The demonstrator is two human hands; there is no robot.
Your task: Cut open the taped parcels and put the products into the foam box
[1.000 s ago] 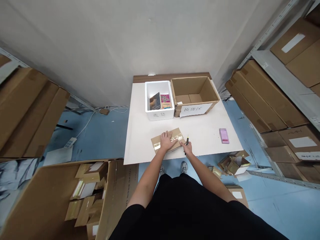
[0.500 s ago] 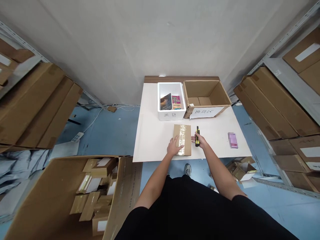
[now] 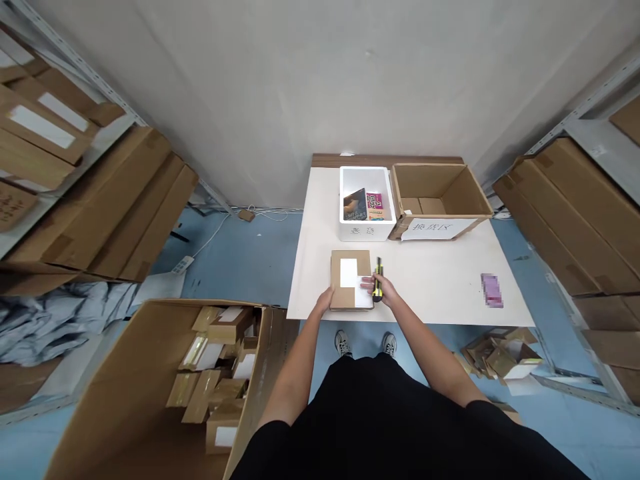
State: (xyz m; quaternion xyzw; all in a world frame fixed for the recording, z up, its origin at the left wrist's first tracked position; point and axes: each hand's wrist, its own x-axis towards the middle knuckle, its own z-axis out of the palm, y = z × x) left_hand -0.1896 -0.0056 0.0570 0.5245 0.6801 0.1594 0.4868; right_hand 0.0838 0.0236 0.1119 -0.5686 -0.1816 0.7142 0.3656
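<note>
A flat cardboard box (image 3: 343, 297) lies near the table's front edge, its upper face bearing white labels. My left hand (image 3: 325, 300) grips the box's left edge near its front corner. In my right hand (image 3: 384, 291) is a yellow-and-black box cutter (image 3: 379, 283), held upright against the palm. The fingers of that hand reach over the box's right side and touch a label. Whether the cutter's blade is out, I cannot tell.
Behind the box stand a white foam bin (image 3: 367, 231) holding books and an open carton (image 3: 440, 190) with a paper sign. A blurred pink item (image 3: 492, 291) lies at the table's right. A big carton (image 3: 267, 360) of small boxes stands left; loaded shelves flank both sides.
The box has been turned over: its shiny taped face was up, now the labelled face is. My left hand has gone from its top to its left edge. The view has swung left.
</note>
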